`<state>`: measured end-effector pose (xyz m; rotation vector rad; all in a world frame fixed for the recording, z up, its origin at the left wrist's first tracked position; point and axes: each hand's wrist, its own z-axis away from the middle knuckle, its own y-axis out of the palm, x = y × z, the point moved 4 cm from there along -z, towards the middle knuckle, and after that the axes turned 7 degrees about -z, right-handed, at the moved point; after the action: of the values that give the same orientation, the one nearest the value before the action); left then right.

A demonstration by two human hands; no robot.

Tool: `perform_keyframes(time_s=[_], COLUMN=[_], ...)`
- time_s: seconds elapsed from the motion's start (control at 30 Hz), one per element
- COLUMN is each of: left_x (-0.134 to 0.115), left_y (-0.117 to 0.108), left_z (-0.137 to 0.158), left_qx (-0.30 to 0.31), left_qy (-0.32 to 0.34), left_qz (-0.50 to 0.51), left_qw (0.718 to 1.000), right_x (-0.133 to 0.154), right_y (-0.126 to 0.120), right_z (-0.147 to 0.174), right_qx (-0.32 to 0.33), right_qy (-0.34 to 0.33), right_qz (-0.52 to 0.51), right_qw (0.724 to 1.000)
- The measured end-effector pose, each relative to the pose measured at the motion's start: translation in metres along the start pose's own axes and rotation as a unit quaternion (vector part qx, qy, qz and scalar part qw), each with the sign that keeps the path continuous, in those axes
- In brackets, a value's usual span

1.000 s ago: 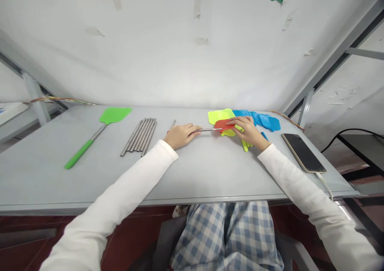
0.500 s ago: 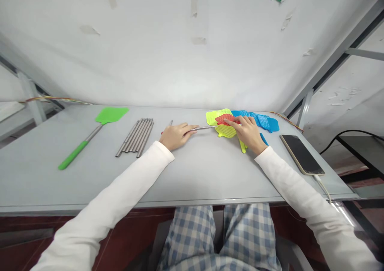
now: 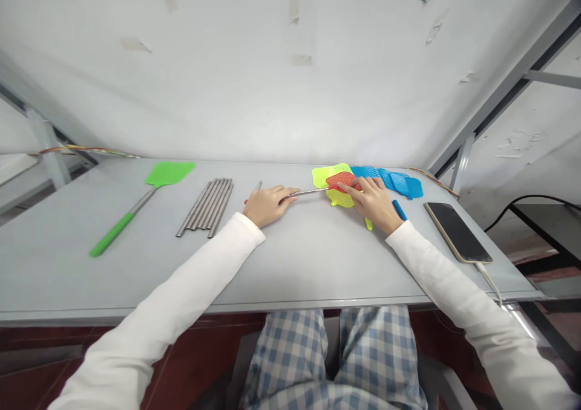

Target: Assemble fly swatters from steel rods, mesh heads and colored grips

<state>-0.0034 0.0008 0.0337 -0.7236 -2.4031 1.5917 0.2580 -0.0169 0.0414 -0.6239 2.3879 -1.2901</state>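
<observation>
Left hand (image 3: 269,204) curls round thin shiny metal rod (image 3: 305,193), fingers shut tight on it. Right hand (image 3: 374,198) presses red plastic mesh swatter head (image 3: 342,181), fingers flat and spread, not clamped. Rod tip meets red head. Red head lies on yellow mesh swatter heads (image 3: 331,177). Blue mesh swatter heads (image 3: 393,181) just right of yellow ones. Bundle of grey metal rods (image 3: 206,205) well left. Finished green fly swatter (image 3: 140,201) further left. Black phone (image 3: 457,231) far right.
</observation>
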Motion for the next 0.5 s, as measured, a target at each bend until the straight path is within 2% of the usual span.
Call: perform_keyframes(time_s=[0.2, 0.5], left_x=[0.0014, -0.001], left_y=[0.0027, 0.0026], left_z=[0.0, 0.0015], left_qx=[0.008, 0.024], left_qy=[0.0, 0.027], left_qz=[-0.028, 0.009], left_qw=[1.0, 0.999], right_x=[0.003, 0.001], right_y=[0.0014, 0.0012], right_z=[0.0015, 0.007], right_qx=[-0.008, -0.028], right_qy=[-0.026, -0.023], right_qz=[0.011, -0.043], right_qw=[1.0, 0.998])
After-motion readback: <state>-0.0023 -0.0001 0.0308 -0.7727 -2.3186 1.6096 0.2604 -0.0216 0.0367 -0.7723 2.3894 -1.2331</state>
